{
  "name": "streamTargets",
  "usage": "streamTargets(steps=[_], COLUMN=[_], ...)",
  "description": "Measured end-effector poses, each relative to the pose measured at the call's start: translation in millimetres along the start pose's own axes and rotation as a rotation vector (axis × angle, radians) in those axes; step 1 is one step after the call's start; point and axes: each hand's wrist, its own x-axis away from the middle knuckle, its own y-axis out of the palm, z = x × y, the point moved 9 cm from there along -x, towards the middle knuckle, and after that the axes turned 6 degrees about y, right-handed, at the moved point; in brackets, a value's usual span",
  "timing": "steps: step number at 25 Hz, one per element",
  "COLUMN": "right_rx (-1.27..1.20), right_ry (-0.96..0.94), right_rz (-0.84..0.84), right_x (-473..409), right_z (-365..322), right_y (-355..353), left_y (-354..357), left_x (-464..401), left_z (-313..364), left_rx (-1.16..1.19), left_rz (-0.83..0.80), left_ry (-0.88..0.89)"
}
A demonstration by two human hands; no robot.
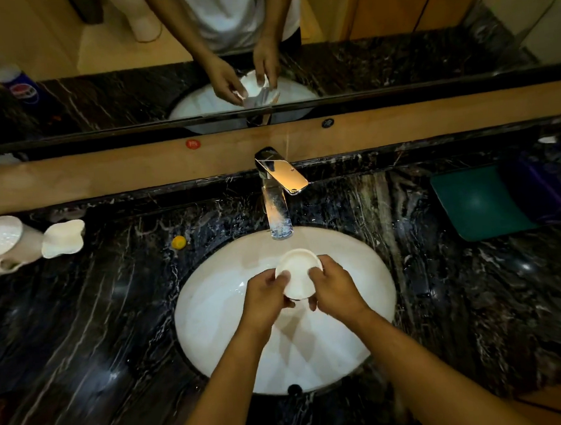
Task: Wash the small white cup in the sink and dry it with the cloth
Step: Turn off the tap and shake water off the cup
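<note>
The small white cup (297, 274) is held over the white oval sink (220, 316), just below the chrome tap's spout (280, 225). Its mouth tilts up and away from me. My left hand (266, 294) grips its left side, thumb on the rim. My right hand (335, 286) grips its right side, fingers wrapped under it. No stream of water is visible from the spout. A teal cloth (477, 202) lies flat on the counter at the right.
The counter (97, 324) is dark marble. White ceramic pieces (25, 241) stand at the far left, and a small yellow object (179, 242) lies near the sink. A dark purple item (539, 187) sits on the cloth. A mirror runs along the back.
</note>
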Motion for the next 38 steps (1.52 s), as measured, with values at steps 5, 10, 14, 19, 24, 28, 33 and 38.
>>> streamTargets(steps=[5, 10, 14, 19, 24, 28, 33, 38], right_rx=[-0.074, 0.157, 0.223, 0.027, 0.011, 0.19, 0.585, 0.689], right_ry=[0.073, -0.004, -0.111, -0.039, -0.078, -0.148, 0.006, 0.102], right_rz=[-0.04, 0.007, 0.038, 0.062, 0.23, 0.489, 0.743, 0.562], right_x=[13, 19, 14, -12, -48, -92, -140, -175], right_z=[11, 10, 9, 31, 51, 50, 62, 94], right_y=[-2, -21, -65, -148, -279, -409, -513, -523], left_y=[19, 32, 50, 123, 232, 315, 368, 375], left_x=[19, 31, 38, 42, 37, 29, 26, 18], left_z=[1, 8, 9, 21, 34, 34, 35, 31], left_rx=[0.231, 0.305, 0.386, 0.321, 0.402, 0.478, 0.518, 0.478], left_rz=[-0.053, -0.046, -0.063, -0.052, -0.053, -0.011, -0.011, 0.007], left_ry=[-0.118, -0.164, -0.16, -0.176, -0.172, -0.22, -0.234, -0.248])
